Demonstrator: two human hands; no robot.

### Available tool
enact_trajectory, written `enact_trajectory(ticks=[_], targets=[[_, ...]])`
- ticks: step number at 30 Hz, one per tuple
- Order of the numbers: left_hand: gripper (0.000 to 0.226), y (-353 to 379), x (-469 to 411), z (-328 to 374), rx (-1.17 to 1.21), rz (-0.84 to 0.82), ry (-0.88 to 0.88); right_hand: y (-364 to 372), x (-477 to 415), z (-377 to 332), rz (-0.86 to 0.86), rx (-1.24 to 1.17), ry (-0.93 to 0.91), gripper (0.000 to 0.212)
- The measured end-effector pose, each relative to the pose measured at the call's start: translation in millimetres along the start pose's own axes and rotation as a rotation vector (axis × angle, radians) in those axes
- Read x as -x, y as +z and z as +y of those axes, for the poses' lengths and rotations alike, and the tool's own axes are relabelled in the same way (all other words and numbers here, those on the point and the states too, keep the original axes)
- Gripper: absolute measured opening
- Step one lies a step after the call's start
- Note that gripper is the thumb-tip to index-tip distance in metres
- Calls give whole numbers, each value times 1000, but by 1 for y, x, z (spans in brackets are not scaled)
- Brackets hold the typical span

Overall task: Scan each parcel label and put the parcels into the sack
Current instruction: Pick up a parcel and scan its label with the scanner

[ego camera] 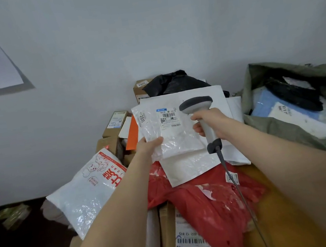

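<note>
Clear parcel pinched by left hand; scanner gripped in right hand; sack part-filled; pile judged unscanned.

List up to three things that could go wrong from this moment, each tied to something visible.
1. The left hand pinches the parcel only at its edge, so it may slip or sag.
2. The parcel's film is shiny and crinkled around the label, so the scanner in the right hand may misread.
3. The cord trails over the red parcel and could snag on a reach toward the sack.
</note>
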State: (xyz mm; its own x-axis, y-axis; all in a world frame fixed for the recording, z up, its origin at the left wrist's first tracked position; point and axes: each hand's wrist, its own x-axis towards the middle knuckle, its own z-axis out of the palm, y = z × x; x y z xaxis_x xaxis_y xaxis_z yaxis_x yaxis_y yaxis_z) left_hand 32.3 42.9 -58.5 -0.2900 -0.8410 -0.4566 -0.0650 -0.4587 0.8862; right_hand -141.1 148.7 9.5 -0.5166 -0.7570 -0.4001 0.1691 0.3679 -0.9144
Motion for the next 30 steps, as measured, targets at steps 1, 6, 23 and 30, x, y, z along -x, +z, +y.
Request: enact_trajectory(ticks=[1, 6, 23, 30], targets=[[45, 0, 0, -3, 15, 24, 2, 3, 2, -1, -19, 6, -4, 4], [50, -3, 2, -13, 0, 115, 13, 12, 4, -3, -74, 32, 0, 13], [49, -2, 5, -19, 26, 237, -22, 20, 6, -14, -197, 121, 5, 5], [51, -3, 3, -16, 21, 250, -53, 21, 3, -15, -204, 127, 17, 5]])
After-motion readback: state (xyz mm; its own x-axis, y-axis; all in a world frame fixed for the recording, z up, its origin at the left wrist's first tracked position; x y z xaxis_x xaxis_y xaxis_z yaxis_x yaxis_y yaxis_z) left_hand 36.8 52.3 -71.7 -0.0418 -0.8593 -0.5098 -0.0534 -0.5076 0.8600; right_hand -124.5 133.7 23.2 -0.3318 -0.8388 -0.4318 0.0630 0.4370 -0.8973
